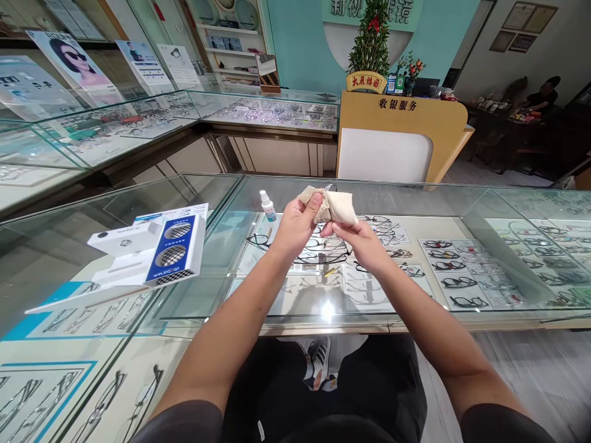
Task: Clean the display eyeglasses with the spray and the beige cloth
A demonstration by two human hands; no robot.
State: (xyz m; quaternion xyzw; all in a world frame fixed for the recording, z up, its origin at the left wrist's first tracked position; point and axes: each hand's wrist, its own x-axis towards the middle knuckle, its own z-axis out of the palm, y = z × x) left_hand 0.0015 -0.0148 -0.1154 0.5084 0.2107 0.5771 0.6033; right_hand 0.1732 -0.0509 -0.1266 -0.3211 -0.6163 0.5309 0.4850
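Two bare hands, both on one item; places given from the spray bottle [268, 207], small, white, standing on the glass counter [184, 306].

Item: cream cloth [342, 207], bunched, to the right of the bottle, held up over the counter. A small dark bit shows at its upper edge; whether it belongs to something wrapped inside or lies beyond, cannot tell.

Left hand [298, 223]: nearer the bottle; closed narrow, thumb pressed on the gathered left part of the cloth.

Right hand [359, 239]: farther right of the bottle; closed on the lower right part of the cloth, fingers partly hidden.

Carton [173, 252]: blue and white, flaps spread, left of the bottle.

Dark-framed glasses [258, 241]: just nearer the wearer than the bottle; on or under the glass, cannot tell.

Yellow stick [330, 271]: nearer the wearer than the bottle and to its right.

Risks, as judged: a loosened pinch could let the cloth, and anything folded in it, fall onto the glass; hard twisting could strain a delicate content, if any. The bottle, narrow and close to the left hand, could be tipped by an outward knock; a wide sweep of the left forearm could shove the carton.
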